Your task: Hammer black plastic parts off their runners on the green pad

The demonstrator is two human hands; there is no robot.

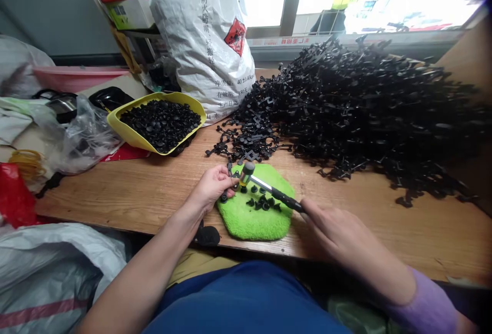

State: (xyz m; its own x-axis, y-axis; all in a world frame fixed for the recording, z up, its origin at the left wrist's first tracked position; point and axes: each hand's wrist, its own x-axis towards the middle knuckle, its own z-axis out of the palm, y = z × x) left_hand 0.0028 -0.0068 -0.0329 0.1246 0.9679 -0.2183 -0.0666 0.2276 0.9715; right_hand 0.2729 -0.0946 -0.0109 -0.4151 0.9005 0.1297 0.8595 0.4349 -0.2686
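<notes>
Left hand pinching a black part, right hand gripping the hammer, I should tap squarely, clear of the pinch.

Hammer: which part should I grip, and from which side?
Probably the black handle, from the right, where the right hand holds it: its long shape slants toward that side, while the head sits over the green cloth, by the left hand.

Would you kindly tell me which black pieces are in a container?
The pieces in the yellow tray; the heap lies on the table, the small cluster on green cloth.
</notes>
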